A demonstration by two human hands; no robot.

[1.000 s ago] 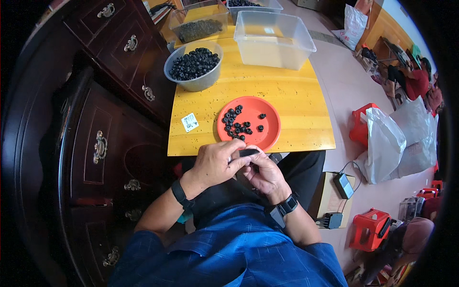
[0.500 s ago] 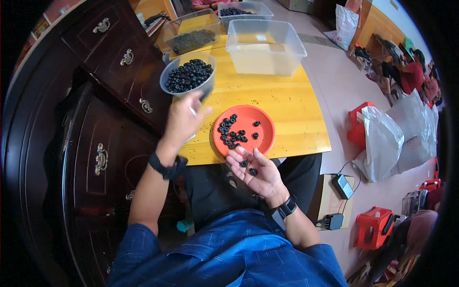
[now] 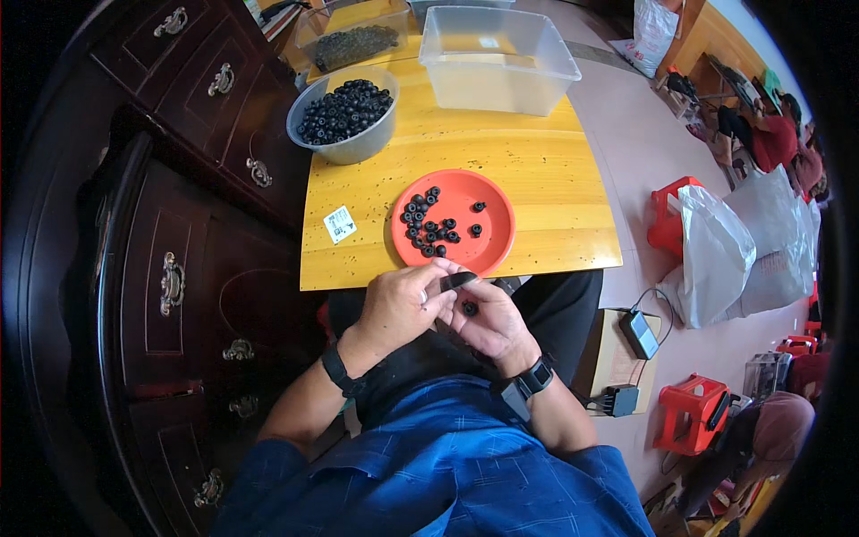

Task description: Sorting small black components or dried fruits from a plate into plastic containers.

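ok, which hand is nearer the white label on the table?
Left. The left hand sits below and to the right of the white label in view; the right hand is farther right, past the left hand.

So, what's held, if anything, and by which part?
The right hand cradles a small black piece on its palm; whether the left hand pinches the dark thing cannot be told.

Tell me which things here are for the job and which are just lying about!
Seems part of the job:
- small black pieces
- red plate
- round tub of black pieces

Probably just lying about:
- white card on the table
- plastic bags
- dark device with a cable
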